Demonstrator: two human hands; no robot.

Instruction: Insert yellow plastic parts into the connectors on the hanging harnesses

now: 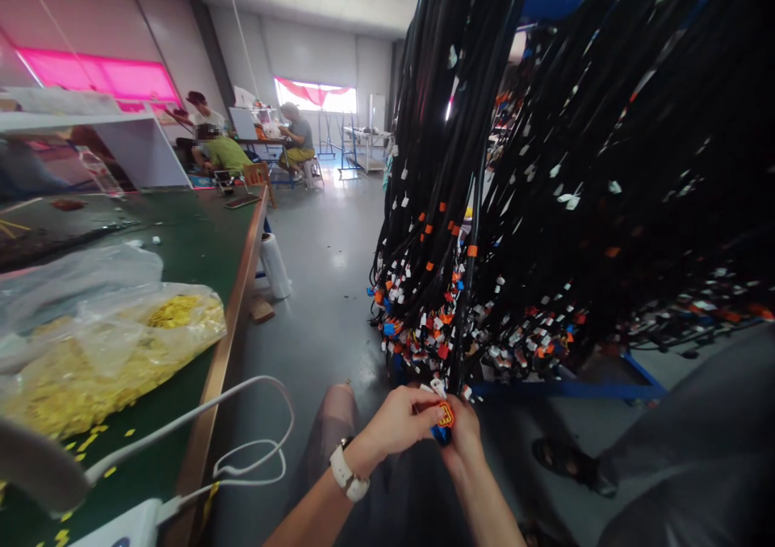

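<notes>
Both my hands meet low in the middle of the view, at the bottom end of a hanging black cable bundle [466, 208]. My left hand [396, 422], with a white watch on the wrist, is closed in a pinch on an orange connector [446, 415]. My right hand [465, 442] is curled round the same cable end from the right, with a blue connector [441, 433] showing between the two hands. Many more black cables with orange, white, blue and red connectors [424, 321] hang just above and behind my hands.
A green worktable [199, 244] runs along the left, bearing a plastic bag of yellow parts [109, 345] and a white cord [242, 418]. A blue rack base [569, 386] sits under the cables. Someone's sandalled foot [566, 462] is at right. Several people sit at far tables [254, 139].
</notes>
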